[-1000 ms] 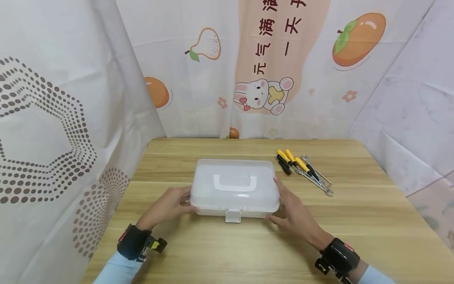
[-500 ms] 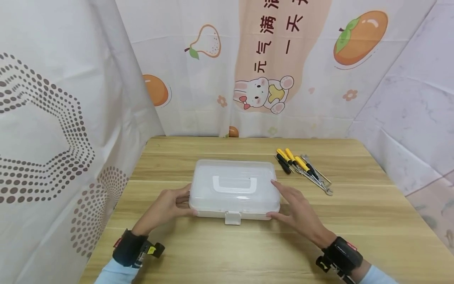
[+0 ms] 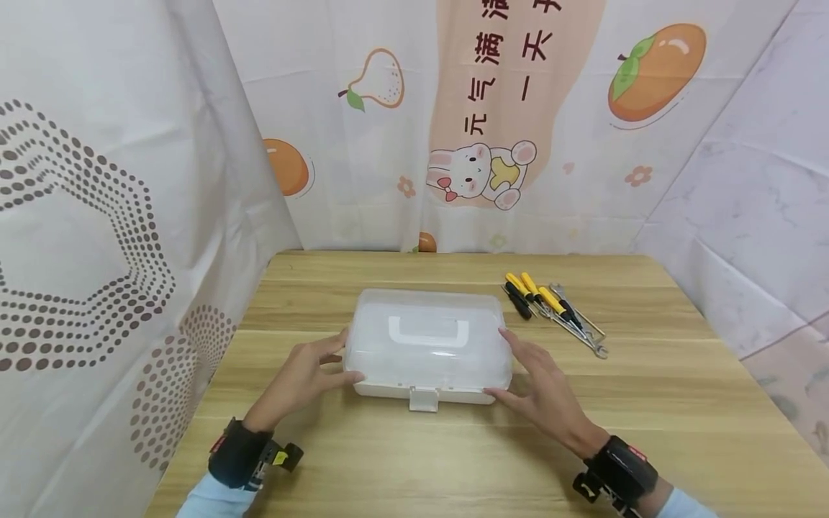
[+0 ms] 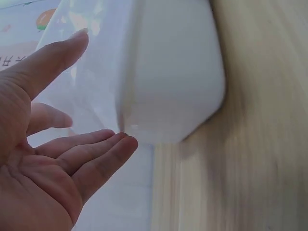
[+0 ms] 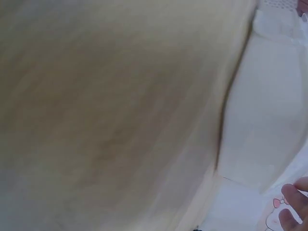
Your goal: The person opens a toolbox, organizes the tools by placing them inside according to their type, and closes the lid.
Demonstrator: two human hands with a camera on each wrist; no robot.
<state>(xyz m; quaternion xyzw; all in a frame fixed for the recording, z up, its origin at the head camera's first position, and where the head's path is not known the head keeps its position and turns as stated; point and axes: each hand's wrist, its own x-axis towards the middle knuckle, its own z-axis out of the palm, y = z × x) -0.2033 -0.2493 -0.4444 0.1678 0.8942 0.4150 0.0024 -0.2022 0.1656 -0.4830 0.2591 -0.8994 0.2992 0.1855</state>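
A box with a translucent lid and a white base lies on the wooden table. A handle lies flat on the lid, and a latch hangs at the front. My left hand is at the left front corner, thumb at the lid's front edge, fingers along the side. In the left wrist view its fairly straight fingers reach the lid's lower edge. At the right corner my right hand touches the lid's side with its fingers and the front with its thumb; only some fingertips show in the right wrist view.
Behind and right of the box lies a pile of tools: screwdrivers with yellow-and-black handles, black-handled ones and metal wrenches. Printed curtains hang along the back and sides of the table.
The lid's front edge has risen slightly, showing more of the base below. My left thumb has moved up a little with it, while the tools have stayed in place.
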